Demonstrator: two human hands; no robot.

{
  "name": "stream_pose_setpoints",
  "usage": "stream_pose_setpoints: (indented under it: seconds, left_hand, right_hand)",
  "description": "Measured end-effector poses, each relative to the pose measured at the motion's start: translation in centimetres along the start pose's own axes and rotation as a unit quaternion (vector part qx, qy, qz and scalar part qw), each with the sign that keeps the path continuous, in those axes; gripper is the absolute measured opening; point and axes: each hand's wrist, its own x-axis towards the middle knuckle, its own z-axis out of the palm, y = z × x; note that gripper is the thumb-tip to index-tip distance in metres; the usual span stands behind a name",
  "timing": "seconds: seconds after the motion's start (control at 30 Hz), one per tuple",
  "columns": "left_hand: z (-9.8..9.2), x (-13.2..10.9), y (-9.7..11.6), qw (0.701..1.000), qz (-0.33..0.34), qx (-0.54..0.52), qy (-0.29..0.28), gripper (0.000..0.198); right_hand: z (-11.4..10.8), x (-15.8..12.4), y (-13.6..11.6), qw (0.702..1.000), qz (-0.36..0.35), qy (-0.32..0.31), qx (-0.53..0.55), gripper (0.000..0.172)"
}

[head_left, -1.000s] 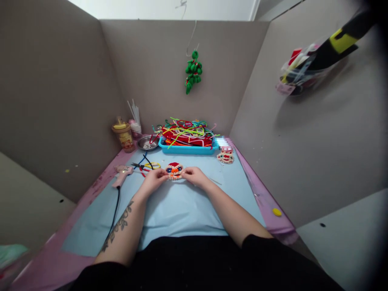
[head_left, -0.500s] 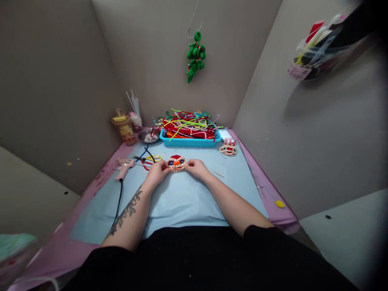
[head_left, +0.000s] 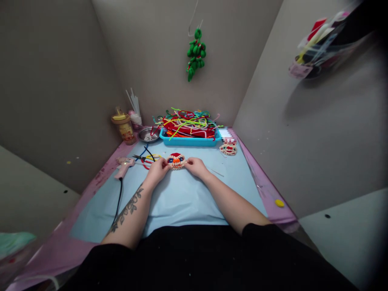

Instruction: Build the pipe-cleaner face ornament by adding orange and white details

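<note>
While the left hand (head_left: 158, 169) and right hand (head_left: 196, 167) pinch its sides between fingers (head_left: 165, 163), the face piece (head_left: 176, 162) before the blue tray (head_left: 190, 142) already has eyes (head_left: 171, 161); what's left is unclear.

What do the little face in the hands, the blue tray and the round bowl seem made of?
Face ornament: perhaps matte, fuzzy pipe cleaners or thick yarn, from its ropy strands. Blue tray: likely smooth plastic, given its even colour and slight sheen. Round bowl: seemingly shiny metal, from its silvery surface.
</note>
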Motion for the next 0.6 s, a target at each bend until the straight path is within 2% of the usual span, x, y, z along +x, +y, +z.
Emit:
stream_pose_setpoints:
  seconds: [0.47,0.53,0.6]
  left_hand:
    - [-0.02,0.01,0.37,1.0,-0.008,-0.008,-0.004,0.009]
    - [-0.19,-0.16,0.61,0.999,-0.016,-0.036,-0.006,0.011]
    - [-0.45,-0.4,0.82,0.993,-0.043,-0.106,-0.021,0.016]
  right_hand:
    - [-0.25,-0.14,-0.63,1.0,0.014,-0.005,-0.022,0.019]
    - [-0.35,-0.25,-0.76,0.999,0.027,-0.022,-0.013,0.02]
    - [-0.54,-0.49,-0.88,0.998,0.041,-0.054,0.003,0.019]
